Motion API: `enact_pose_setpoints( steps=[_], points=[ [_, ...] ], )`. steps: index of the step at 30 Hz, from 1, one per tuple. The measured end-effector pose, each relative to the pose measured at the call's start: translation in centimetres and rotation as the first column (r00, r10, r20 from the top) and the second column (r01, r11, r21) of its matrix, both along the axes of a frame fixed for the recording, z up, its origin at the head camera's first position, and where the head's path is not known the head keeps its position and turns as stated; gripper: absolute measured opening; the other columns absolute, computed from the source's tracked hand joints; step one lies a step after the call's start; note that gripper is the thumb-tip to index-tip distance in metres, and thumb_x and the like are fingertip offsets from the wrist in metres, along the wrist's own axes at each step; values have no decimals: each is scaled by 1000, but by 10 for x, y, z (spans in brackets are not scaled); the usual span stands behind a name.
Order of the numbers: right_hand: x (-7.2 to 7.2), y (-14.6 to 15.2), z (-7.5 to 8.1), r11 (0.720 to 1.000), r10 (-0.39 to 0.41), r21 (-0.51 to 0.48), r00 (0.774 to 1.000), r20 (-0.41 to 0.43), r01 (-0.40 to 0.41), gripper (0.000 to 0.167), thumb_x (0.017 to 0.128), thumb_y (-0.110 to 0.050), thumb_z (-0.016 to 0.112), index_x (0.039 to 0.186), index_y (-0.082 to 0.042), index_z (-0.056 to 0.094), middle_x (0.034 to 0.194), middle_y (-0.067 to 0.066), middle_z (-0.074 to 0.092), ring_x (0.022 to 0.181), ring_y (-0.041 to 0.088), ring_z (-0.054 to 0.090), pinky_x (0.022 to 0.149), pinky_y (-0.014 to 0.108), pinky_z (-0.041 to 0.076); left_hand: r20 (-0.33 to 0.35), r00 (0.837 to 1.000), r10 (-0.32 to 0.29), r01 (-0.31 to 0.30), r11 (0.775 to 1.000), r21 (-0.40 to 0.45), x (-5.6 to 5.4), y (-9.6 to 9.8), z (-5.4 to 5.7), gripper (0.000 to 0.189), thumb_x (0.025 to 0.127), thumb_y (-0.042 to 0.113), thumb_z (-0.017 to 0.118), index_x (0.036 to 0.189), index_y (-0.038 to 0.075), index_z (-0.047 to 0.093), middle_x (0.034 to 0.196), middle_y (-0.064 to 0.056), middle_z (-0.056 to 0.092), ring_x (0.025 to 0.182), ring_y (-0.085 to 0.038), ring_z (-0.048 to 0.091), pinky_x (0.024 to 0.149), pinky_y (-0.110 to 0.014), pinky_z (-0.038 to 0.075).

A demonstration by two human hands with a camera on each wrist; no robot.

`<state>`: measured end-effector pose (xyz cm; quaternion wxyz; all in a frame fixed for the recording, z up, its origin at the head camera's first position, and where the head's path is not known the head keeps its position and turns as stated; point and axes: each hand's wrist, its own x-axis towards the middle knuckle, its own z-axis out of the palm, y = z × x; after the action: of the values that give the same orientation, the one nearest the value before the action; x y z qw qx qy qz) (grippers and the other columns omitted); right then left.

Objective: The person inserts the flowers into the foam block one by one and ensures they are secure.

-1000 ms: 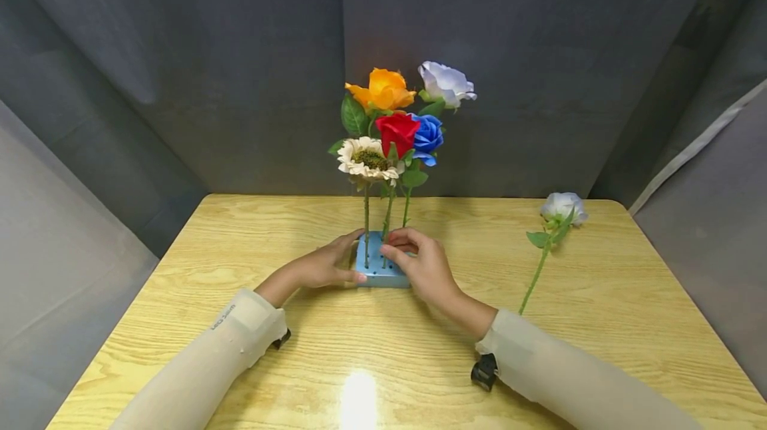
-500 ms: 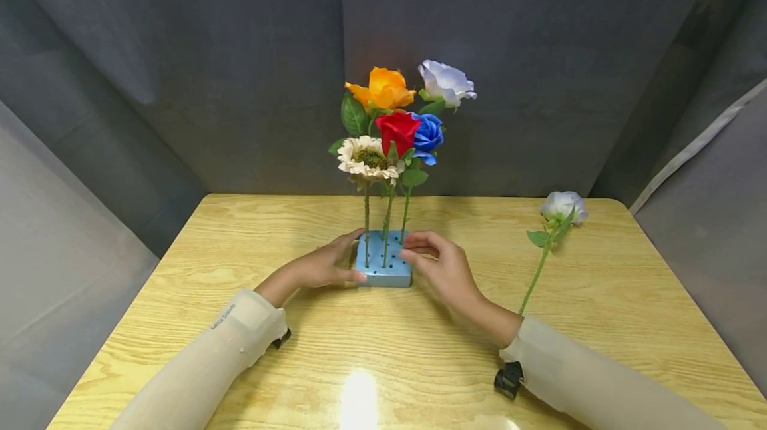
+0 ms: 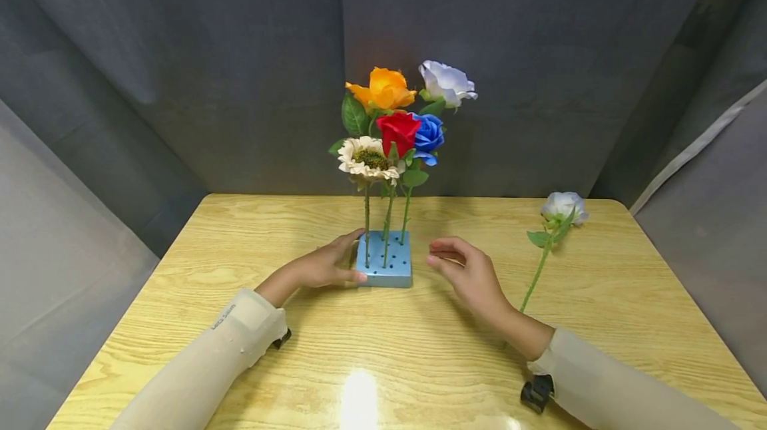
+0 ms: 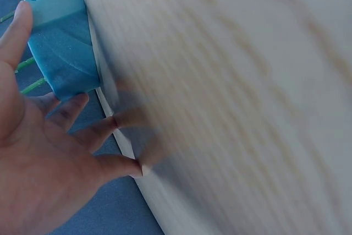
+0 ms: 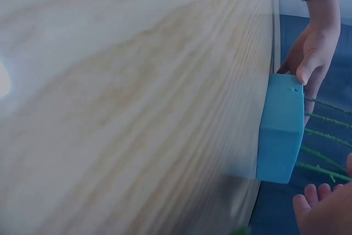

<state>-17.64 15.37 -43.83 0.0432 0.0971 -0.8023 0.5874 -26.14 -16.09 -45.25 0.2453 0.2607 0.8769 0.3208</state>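
Observation:
My left hand [image 3: 328, 263] holds the left side of a light blue block with holes [image 3: 392, 277], the thumb at its front corner and the fingers spread toward its back. Several artificial flowers stand upright in the block: an orange flower [image 3: 383, 89], a pale lilac flower [image 3: 447, 84], a red rose [image 3: 398, 132], a blue rose [image 3: 428, 138] and a cream sunflower [image 3: 369, 159]. To the right of the block, apart from it, my right hand [image 3: 470, 277] hovers with loosely bent fingers and nothing between them. The right wrist view shows the block [image 5: 280, 127] with stems in it.
A second pale lilac flower [image 3: 563, 209] lies on the right part of the wooden table [image 3: 299, 363], its stem running toward my right forearm. Dark grey cloth [image 3: 263, 84] hangs behind the table's back edge.
My right hand has let go of the red rose's stem and drawn back to the right, away from the block. The left hand and the flowers have stayed in place.

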Motion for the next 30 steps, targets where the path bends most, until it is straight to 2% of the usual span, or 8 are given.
enact_pose_setpoints(
  steps=[9, 17, 30],
  points=[
    [8, 25, -1, 1000, -11, 17, 1000, 19, 11, 40, 100, -22, 71, 134, -2, 62, 133, 15, 64, 125, 32, 62, 91, 17, 54, 16, 1000, 1, -1, 1000, 3, 0, -1, 0, 107, 92, 57, 71, 167, 35, -2, 173, -12, 4, 157, -39, 12, 123, -62, 20],
    [18, 42, 2, 996, -68, 61, 997, 48, 65, 49, 99, -27, 72, 139, -2, 58, 138, 16, 61, 127, 32, 60, 91, 11, 50, 4, 1000, -3, 3, 1000, 7, -1, 0, -2, 109, 92, 58, 71, 168, 28, -1, 173, -13, 4, 157, -40, 12, 122, -63, 20],
    [34, 65, -1, 985, -133, 116, 989, 60, 125, 54, 101, -31, 70, 141, 0, 54, 142, 19, 56, 131, 38, 55, 90, 6, 46, 5, 1000, -8, 7, 1000, 5, -1, -1, -2, 109, 92, 59, 71, 168, 28, -1, 173, -12, 4, 157, -39, 11, 122, -64, 20]
  ],
)
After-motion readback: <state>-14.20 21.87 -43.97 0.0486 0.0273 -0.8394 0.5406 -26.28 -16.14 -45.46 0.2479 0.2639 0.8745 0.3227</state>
